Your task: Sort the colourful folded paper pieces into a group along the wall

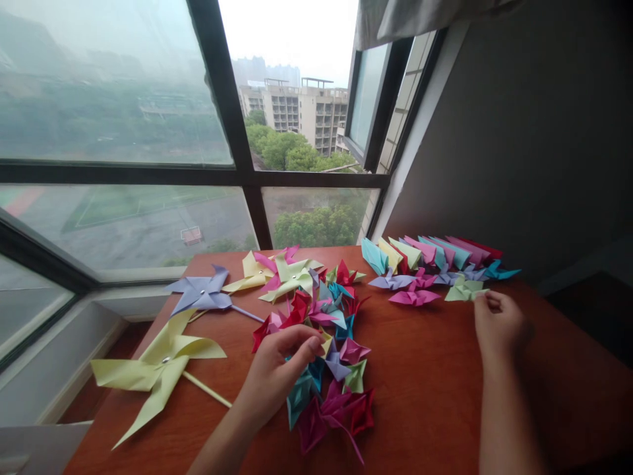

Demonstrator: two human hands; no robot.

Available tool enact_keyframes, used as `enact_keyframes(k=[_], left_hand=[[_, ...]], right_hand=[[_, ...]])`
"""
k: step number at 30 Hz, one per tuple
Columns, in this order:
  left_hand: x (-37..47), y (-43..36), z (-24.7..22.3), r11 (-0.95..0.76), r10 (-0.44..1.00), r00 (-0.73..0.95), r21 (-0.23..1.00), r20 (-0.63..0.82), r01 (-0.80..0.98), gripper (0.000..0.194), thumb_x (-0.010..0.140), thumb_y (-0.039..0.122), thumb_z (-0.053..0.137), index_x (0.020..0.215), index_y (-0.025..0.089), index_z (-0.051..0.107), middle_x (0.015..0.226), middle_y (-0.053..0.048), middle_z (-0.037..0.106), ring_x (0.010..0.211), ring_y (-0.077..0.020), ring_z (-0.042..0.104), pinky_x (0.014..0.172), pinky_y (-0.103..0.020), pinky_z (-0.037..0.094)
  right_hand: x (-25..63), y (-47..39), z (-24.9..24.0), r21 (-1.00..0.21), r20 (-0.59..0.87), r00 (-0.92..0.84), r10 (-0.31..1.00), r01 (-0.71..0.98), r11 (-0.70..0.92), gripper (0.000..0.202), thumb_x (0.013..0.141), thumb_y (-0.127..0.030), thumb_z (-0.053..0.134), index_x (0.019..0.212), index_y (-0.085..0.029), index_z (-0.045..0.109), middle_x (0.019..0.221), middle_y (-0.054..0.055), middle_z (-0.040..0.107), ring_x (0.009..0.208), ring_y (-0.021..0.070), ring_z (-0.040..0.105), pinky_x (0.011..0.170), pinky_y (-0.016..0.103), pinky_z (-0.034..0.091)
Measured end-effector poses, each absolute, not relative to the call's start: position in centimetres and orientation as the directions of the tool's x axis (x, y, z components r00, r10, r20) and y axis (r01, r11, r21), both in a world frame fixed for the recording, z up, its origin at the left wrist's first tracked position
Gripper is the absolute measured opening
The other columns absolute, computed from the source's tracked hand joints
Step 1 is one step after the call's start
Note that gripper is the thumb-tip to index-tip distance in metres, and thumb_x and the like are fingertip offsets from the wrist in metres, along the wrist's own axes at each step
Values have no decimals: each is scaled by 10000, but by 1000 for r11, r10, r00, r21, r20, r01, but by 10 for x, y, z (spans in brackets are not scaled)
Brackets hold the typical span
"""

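Pale-green pointed origami (463, 289), pinched in right hand (502, 328) (left hand (281, 365): grip unclear)

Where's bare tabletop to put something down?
The widest bare patch of table runs from the middle paper pile to the right hand. Another lies right of that hand. Crowded: around the left hand, the pinwheels at left, and the folded paper at far right.

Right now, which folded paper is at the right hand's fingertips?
The pale green folded paper: the right hand has fingertips at its right end. The pink piece to its left and turquoise piece nearby lie clear.
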State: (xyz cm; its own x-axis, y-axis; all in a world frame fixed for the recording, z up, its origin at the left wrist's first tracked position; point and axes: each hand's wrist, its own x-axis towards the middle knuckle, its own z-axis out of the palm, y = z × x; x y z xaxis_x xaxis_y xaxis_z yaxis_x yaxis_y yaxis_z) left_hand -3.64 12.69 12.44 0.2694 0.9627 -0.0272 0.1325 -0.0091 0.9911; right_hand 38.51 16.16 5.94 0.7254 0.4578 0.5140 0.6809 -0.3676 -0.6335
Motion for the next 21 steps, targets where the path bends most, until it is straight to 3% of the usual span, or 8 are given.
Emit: enact_keyframes(k=[7, 13, 21], left_hand=[[-37, 128, 122, 31, 962, 269, 996, -54, 88, 238, 908, 393, 658, 873, 173, 743, 797, -39, 743, 759, -174, 646, 672, -229, 478], [-38, 127, 122, 16, 966, 258, 997, -34, 73, 225, 904, 380, 664, 868, 173, 743, 800, -37, 742, 763, -168, 646, 678, -222, 479], [-38, 129, 125, -4, 970, 242, 996, -19, 93, 233, 896, 386, 661, 855, 173, 747, 791, -44, 738, 758, -178, 649, 674, -235, 492]], right_hand=[[376, 169, 51, -549, 470, 727, 501, 685, -479, 217, 792, -318, 582, 859, -170, 725, 821, 87, 741, 714, 233, 614, 630, 316, 371], [374, 175, 43, -528, 399, 705, 587, 700, -482, 186, 796, -319, 596, 842, -179, 708, 815, 81, 740, 707, 230, 607, 611, 302, 347], [373, 177, 39, -521, 391, 700, 597, 703, -483, 177, 804, -301, 580, 846, -175, 697, 818, 87, 736, 712, 233, 609, 623, 305, 353]])
